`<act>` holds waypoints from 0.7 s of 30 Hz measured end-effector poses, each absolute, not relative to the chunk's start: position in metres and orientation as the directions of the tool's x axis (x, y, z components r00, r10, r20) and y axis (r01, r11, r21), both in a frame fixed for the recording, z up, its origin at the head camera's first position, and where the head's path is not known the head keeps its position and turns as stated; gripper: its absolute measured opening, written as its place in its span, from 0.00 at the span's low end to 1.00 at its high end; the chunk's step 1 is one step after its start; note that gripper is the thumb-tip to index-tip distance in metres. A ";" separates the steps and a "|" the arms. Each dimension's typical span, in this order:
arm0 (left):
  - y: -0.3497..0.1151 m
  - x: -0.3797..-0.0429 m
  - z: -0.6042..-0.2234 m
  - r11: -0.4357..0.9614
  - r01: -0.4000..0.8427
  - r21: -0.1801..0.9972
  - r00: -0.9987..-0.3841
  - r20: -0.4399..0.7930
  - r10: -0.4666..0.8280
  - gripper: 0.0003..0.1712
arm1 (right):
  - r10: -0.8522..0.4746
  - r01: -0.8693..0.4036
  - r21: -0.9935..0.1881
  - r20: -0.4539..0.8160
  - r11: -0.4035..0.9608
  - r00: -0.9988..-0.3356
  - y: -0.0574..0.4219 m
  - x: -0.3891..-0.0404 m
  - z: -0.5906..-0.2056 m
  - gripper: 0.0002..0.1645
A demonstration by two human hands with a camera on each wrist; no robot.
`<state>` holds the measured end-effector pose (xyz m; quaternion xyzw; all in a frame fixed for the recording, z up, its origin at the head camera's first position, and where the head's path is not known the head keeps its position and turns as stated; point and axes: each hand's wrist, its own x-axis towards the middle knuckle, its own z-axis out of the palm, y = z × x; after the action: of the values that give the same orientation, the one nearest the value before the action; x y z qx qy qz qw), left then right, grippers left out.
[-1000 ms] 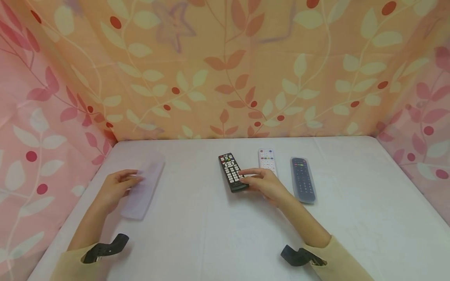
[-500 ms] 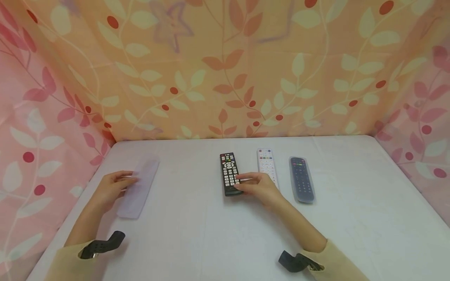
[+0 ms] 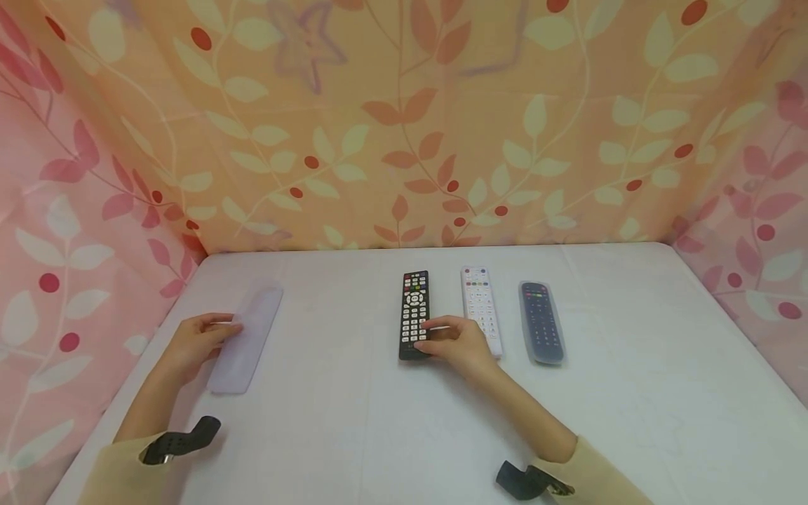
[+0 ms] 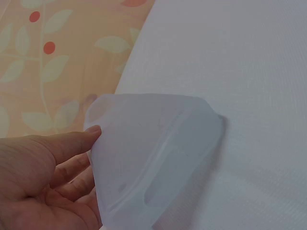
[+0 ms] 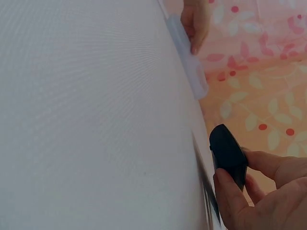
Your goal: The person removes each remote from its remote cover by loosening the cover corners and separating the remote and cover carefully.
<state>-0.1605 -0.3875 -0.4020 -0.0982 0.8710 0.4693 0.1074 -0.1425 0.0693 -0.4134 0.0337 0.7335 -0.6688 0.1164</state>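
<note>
At the left of the head view, my left hand (image 3: 197, 345) pinches the near-left edge of a translucent, pale remote control sleeve (image 3: 247, 344). In the left wrist view the thumb lies on the top face of the sleeve (image 4: 139, 148), and the other fingers go beneath it. Near the middle, my right hand (image 3: 461, 344) pinches the lower right edge of a black remote control (image 3: 414, 308) with white keys. That remote points nearly straight away from me. From the right wrist view, thumb and fingers grip the end of the black remote (image 5: 229, 151).
Just right of my right hand lies a white remote control (image 3: 480, 301), partly hidden by the hand. Farther right is a dark remote in a clear sleeve (image 3: 543, 322). Patterned cloth (image 3: 353, 140) rises behind the white table (image 3: 353, 449) and at both sides.
My right hand has turned the black remote from a leftward slant to nearly straight and drawn it slightly nearer. The left hand and sleeve have shifted slightly left in view.
</note>
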 end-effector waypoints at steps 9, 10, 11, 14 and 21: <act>-0.388 -0.160 -0.408 0.600 -0.225 0.768 -0.973 -0.205 -0.104 0.36 | -0.051 0.141 -0.957 -0.159 0.255 -0.986 0.064 -0.142 -0.418 0.20; -0.388 -0.160 -0.409 0.601 -0.226 0.767 -0.973 -0.205 -0.105 0.36 | -0.052 0.141 -0.954 -0.160 0.265 -0.986 0.064 -0.142 -0.418 0.20; -0.388 -0.159 -0.409 0.601 -0.229 0.766 -0.973 -0.206 -0.108 0.36 | -0.054 0.142 -0.951 -0.162 0.273 -0.985 0.064 -0.141 -0.418 0.20; -0.389 -0.158 -0.410 0.603 -0.237 0.762 -0.970 -0.216 -0.109 0.36 | -0.046 0.152 -0.943 -0.173 0.297 -0.984 0.063 -0.140 -0.416 0.19; -0.391 -0.153 -0.411 0.564 -0.222 0.795 -0.975 -0.201 -0.099 0.34 | -0.048 0.132 -0.940 -0.154 0.315 -0.987 0.064 -0.141 -0.416 0.19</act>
<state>-0.1532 -0.3912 -0.4111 -0.0910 0.8819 0.4578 0.0667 -0.1406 0.0642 -0.4160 0.0260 0.8071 -0.5849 0.0766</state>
